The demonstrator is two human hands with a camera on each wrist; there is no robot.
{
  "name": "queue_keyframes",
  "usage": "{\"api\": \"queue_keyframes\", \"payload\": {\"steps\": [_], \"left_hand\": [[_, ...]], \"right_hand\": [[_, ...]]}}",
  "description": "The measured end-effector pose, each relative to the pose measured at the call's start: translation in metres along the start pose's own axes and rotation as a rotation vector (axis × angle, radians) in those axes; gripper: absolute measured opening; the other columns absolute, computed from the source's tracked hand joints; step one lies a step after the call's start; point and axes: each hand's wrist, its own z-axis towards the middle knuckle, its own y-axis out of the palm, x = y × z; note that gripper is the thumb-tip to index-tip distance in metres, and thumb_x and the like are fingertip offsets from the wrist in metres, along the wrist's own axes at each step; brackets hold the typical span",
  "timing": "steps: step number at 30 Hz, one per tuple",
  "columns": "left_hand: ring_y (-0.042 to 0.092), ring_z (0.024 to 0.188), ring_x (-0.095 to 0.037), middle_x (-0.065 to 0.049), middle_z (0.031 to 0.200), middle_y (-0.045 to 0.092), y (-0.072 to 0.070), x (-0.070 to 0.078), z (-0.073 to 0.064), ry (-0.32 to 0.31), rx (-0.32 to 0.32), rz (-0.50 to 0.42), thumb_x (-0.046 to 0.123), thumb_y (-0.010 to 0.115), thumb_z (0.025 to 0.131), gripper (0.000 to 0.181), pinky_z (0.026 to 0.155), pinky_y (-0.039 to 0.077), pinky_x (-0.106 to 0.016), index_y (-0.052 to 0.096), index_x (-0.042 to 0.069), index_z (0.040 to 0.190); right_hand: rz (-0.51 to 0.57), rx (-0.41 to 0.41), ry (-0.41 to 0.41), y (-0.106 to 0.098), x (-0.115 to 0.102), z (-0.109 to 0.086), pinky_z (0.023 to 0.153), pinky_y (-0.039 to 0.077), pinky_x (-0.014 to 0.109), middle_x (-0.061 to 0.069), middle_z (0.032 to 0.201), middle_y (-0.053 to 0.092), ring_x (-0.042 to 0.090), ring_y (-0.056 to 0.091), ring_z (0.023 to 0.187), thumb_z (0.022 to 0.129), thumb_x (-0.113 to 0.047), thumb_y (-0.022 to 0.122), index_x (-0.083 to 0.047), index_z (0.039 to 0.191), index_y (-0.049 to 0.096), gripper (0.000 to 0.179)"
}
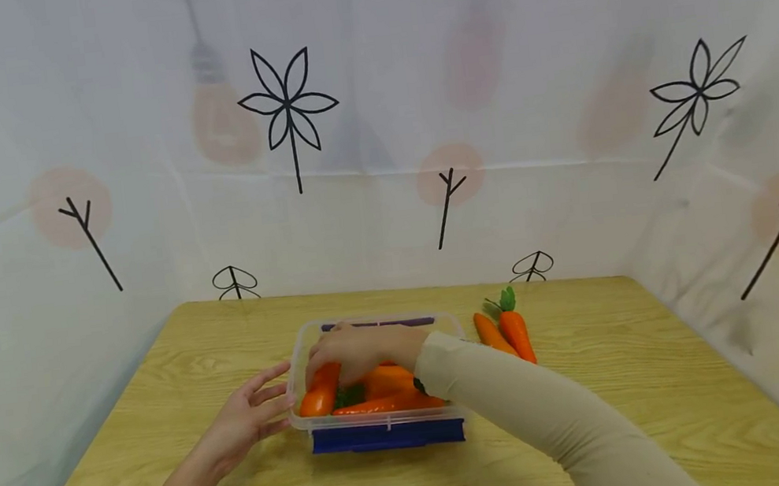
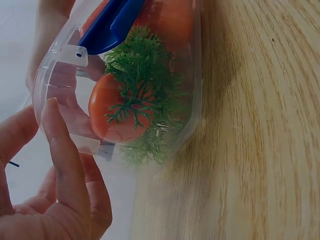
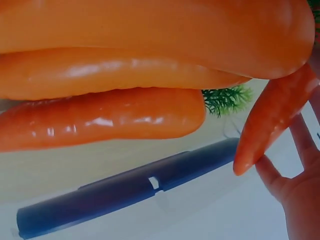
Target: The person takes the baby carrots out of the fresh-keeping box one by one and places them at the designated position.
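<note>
A clear plastic box with blue latches holds several shiny orange carrots with green tops. My right hand reaches down inside its left part, the fingertips on a carrot. In the right wrist view, the thumb and fingers of the right hand grip a tapered carrot. On the outside, my left hand touches the box's left wall with spread, fairly straight fingers. Two of its fingertips lie near the rim in the left wrist view. The gripped carrot's far end is hidden.
Two more carrots lie on the wooden table to the right of the box, behind the right forearm. One blue latch hangs down at the front. A printed white curtain stands behind the table.
</note>
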Motion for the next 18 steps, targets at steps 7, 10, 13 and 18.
{"api": "queue_keyframes", "payload": {"steps": [7,10,13,18], "left_hand": [[0.054,0.107,-0.026,-0.027,0.139,0.031,-0.0007,-0.0010,0.0012,0.000,-0.002,0.003,0.019,0.060,0.093,0.068,0.084,0.050,-0.035,0.022,0.005,0.147],[0.054,0.107,-0.026,-0.027,0.139,0.031,-0.0010,-0.0008,0.0013,0.004,-0.003,0.007,0.020,0.060,0.093,0.068,0.084,0.050,-0.035,0.022,0.005,0.147],[0.054,0.107,-0.025,-0.027,0.138,0.031,-0.0009,-0.0006,0.0010,0.005,-0.003,0.008,0.019,0.060,0.092,0.068,0.084,0.050,-0.035,0.022,0.005,0.147],[0.055,0.105,-0.024,-0.027,0.137,0.033,-0.0004,-0.0010,0.0012,-0.004,0.009,0.000,0.019,0.061,0.092,0.068,0.084,0.051,-0.034,0.022,0.004,0.146]], "right_hand": [[-0.018,-0.036,0.030,0.0008,-0.0056,0.0020,0.098,0.027,0.034,-0.017,0.119,0.056,0.008,0.044,0.110,0.087,-0.017,0.068,-0.029,0.119,0.062,0.035],[-0.020,-0.034,0.031,0.0008,-0.0044,0.0020,0.092,0.030,0.033,-0.015,0.120,0.056,0.010,0.044,0.110,0.086,-0.017,0.068,-0.029,0.119,0.062,0.036],[-0.008,-0.031,0.029,0.0008,-0.0013,0.0019,0.090,0.032,0.033,-0.010,0.123,0.055,0.012,0.043,0.112,0.085,-0.017,0.070,-0.029,0.119,0.062,0.037],[0.039,-0.016,0.032,0.0002,0.0036,0.0003,0.090,0.035,0.029,-0.010,0.119,0.055,0.010,0.045,0.109,0.083,-0.016,0.071,-0.028,0.117,0.061,0.037]]}}
